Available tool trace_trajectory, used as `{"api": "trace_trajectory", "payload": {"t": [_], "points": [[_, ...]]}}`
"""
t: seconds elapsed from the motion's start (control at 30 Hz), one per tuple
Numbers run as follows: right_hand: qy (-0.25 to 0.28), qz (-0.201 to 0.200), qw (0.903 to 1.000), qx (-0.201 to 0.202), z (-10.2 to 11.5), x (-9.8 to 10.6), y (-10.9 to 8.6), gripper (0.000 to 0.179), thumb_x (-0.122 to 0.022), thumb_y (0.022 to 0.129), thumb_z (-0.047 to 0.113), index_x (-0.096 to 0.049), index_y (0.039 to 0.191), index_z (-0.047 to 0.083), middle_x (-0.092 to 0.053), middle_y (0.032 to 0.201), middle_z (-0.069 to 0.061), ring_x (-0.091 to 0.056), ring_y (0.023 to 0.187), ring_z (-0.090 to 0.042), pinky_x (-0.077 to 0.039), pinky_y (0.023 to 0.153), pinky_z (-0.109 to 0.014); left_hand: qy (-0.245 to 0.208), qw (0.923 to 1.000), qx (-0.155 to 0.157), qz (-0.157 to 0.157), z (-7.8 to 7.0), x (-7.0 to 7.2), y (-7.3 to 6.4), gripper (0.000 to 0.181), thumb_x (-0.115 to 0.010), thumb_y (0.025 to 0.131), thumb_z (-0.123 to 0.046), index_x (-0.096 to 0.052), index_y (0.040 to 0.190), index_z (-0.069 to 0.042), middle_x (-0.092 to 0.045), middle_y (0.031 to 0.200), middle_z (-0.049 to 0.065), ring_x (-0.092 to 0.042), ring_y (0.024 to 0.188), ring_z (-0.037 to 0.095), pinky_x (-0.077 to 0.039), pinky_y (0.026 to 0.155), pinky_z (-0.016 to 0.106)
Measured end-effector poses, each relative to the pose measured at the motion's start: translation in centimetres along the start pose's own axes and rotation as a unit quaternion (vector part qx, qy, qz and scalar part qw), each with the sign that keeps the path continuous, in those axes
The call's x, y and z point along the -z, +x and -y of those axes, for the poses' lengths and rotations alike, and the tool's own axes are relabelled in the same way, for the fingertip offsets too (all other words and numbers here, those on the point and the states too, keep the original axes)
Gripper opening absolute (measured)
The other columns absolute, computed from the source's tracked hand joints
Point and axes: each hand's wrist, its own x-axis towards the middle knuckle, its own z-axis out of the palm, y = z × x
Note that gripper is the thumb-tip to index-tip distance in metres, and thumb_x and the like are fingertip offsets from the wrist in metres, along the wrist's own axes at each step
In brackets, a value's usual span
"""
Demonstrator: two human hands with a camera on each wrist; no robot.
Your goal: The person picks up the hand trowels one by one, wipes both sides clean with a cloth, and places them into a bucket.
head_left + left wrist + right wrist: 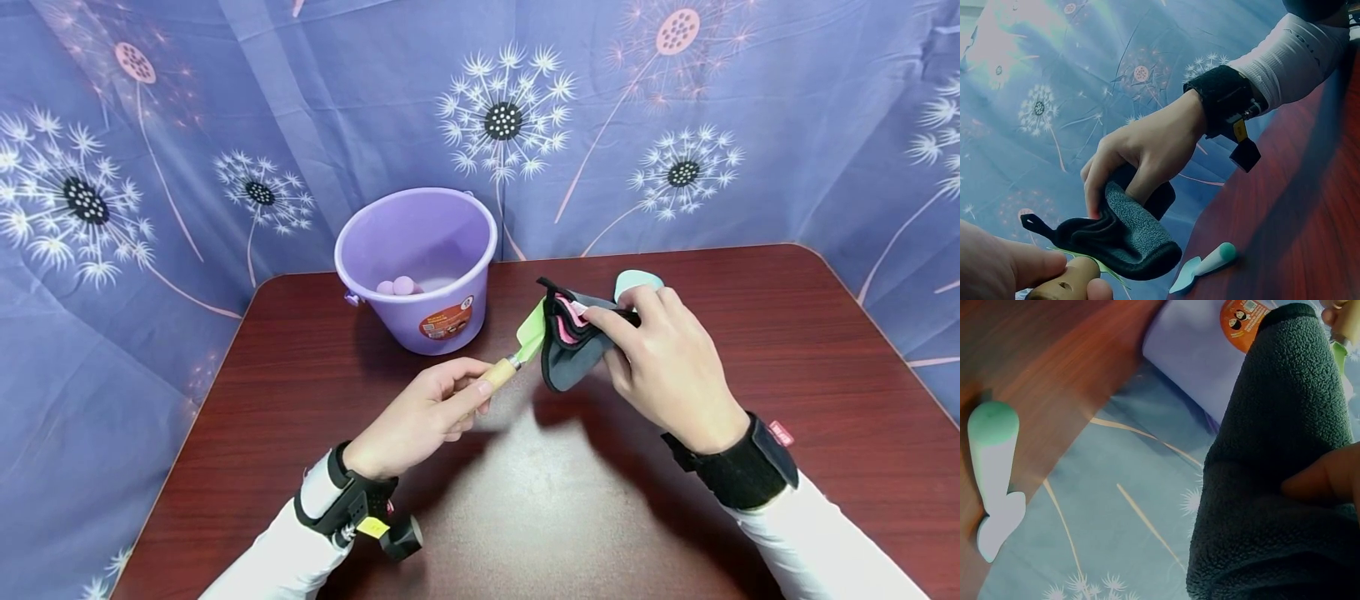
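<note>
Two hands, one trowel, one cloth. Left hand (420,410): fingers clamped on the wooden handle of the green-bladed trowel (502,372), held above the table (540,508), blade toward 1 o'clock. Right hand (667,358): fingers pinching the folded grey cloth (573,362) at the trowel's 3 o'clock. Blade meets cloth edge in head view; can't tell contact. One purple bucket (397,318) at 10 o'clock, two lilac round ends (404,286) visible inside. One mint tool (996,469) on table, 2 o'clock.
</note>
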Motion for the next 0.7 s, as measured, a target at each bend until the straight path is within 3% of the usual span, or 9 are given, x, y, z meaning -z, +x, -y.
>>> {"api": "trace_trajectory", "payload": {"t": [0.47,0.7], "points": [[-0.001,0.007,0.9988,0.048,1.0,0.4,0.4,0.035,-0.054,0.087,0.010,-0.070,0.118,0.013,-0.054,0.099,-0.019,-0.046,0.078,-0.036,-0.041,0.062,-0.044,-0.011,0.9999,-0.001,0.009,0.3,-0.1,0.0,0.025,-0.054,0.104,-0.021,-0.059,0.120,-0.004,-0.051,0.082,0.009,-0.036,0.055,0.013,-0.028,0.049,0.022],[-0.006,0.008,0.9965,0.083,1.3,0.3,0.5,0.040,-0.044,0.088,0.011,-0.070,0.118,0.014,-0.056,0.100,-0.019,-0.047,0.077,-0.037,-0.040,0.061,-0.044,-0.028,0.9995,0.004,0.013,0.2,-0.1,0.0,0.025,-0.052,0.105,-0.023,-0.058,0.119,-0.002,-0.051,0.084,0.010,-0.035,0.055,0.013,-0.026,0.048,0.022]]}}
